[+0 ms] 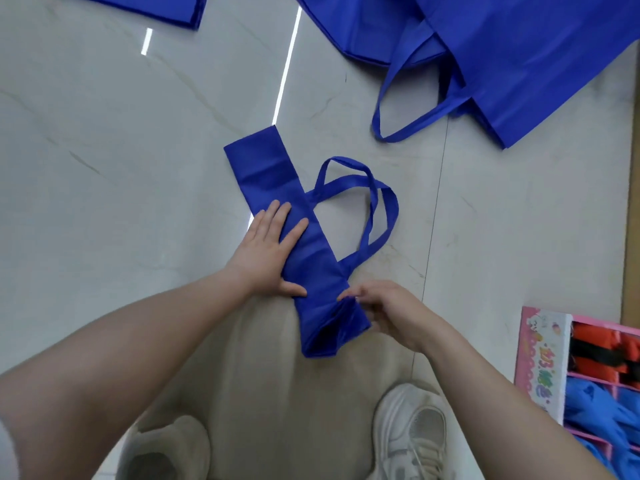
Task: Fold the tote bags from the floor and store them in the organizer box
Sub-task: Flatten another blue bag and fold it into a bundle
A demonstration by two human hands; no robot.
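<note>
Head view: left hand (266, 251) flat on tote bag (277, 188)

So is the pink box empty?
No, the pink box already holds folded cloth: orange and black pieces in its far compartment and blue ones in the nearer ones.

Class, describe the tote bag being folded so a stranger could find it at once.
Start at the pale tiled floor, directly ahead of the person's white shoes. Between both hands lies the folded tote bag. Unlike the unfolded blue bags spread flat beyond it, it is a narrow strip with handles looping sideways.
</note>
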